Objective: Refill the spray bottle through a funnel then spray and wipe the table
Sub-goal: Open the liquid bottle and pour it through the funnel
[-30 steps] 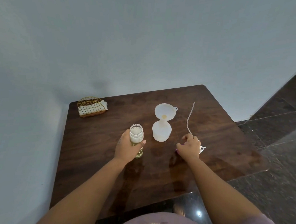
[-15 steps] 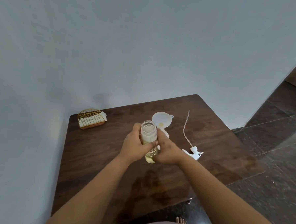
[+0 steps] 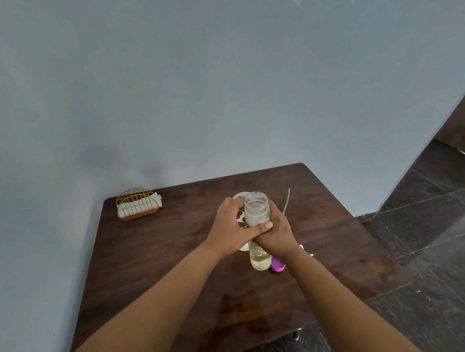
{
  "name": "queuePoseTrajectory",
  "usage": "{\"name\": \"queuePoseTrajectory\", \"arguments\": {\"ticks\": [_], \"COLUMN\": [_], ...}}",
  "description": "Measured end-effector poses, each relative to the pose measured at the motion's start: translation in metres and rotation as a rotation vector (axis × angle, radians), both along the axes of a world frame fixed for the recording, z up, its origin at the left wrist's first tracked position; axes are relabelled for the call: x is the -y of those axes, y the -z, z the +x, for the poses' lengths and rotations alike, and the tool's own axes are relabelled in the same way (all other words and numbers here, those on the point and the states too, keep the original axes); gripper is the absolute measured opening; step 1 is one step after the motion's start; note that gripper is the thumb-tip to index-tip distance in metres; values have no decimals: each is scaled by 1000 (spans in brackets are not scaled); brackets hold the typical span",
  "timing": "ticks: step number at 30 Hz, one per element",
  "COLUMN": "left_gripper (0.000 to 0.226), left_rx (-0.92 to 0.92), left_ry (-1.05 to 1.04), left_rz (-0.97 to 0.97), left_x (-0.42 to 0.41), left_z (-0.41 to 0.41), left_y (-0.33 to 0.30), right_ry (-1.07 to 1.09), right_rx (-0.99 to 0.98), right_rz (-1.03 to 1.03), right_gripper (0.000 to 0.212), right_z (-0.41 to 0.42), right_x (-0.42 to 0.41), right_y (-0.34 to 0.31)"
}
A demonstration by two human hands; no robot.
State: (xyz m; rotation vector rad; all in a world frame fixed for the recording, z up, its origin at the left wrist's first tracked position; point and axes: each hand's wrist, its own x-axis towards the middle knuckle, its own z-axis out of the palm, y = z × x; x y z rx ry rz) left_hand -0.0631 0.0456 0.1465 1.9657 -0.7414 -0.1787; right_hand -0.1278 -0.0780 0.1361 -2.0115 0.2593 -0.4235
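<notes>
**Both hands on the open bottle, above the table**

Grey wall (image 3: 204,80) fills the top of your view, and below it sits the dark wooden table (image 3: 151,265), pushed into the corner; dark floor tiles (image 3: 424,239) run off to your right.

You've got the clear bottle (image 3: 256,212) lifted over the tabletop, upright or near enough, mouth open at the top with no cap on it; pale yellowish liquid shows in its lower end (image 3: 259,259), which pokes out beneath your hands. Your left hand (image 3: 231,229) wraps the bottle from the left, thumb laid across the front; your right hand (image 3: 276,234) clasps it from the right, fingers curled round the body; both grips are tight on that one bottle, hands overlapping.

Behind your left hand, a sliver of the white funnel (image 3: 239,195) peeks out; the spray bottle under it is almost wholly hidden, so I can't tell you how it stands. A thin white dip tube (image 3: 287,203) rises past your right hand; its spray head is mostly covered by your wrist. A purple cap (image 3: 277,267) lies on the table just beside the bottle's base.

Over at the far left corner, a gold wire holder (image 3: 138,204) stands with white napkins inside it.
</notes>
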Motion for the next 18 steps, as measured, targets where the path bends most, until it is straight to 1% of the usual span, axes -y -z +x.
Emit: {"name": "queuePoseTrajectory", "arguments": {"ticks": [2,3,4,6,8,9,10,11,15,18], "left_gripper": [67,67,65,55,44,43,47,56,100,117], "left_rx": [22,0,-46,-159,-265,-317,-357,-375,-325,-318], "left_ry": [-1,-3,-6,-35,-130,-191,-238,-265,-259,-248], "left_rz": [31,23,0,-49,-79,-86,-74,-31,234,273], "left_x": [8,10,12,14,11,9,7,6,15,30], "left_z": [4,7,10,20,31,36,42,45,51,52], "left_y": [-2,-4,-5,-8,-3,2,8,15,44,56], "right_ry": [16,18,23,34,42,46,54,63,42,-27], "right_rx": [-16,-26,-33,-37,-34,-30,-26,-24,-53,-100], "right_rz": [-25,-29,-29,-23,-35,-45,-61,-79,-166,-238], "right_gripper": [57,55,53,52,54,54,53,52,50,52], "right_z": [2,3,4,6,8,10,13,16,31,45], "right_x": [8,13,17,29,43,50,57,64,88,103], "right_y": [-4,-6,-7,-7,-8,-9,-10,-10,-7,-1]}}
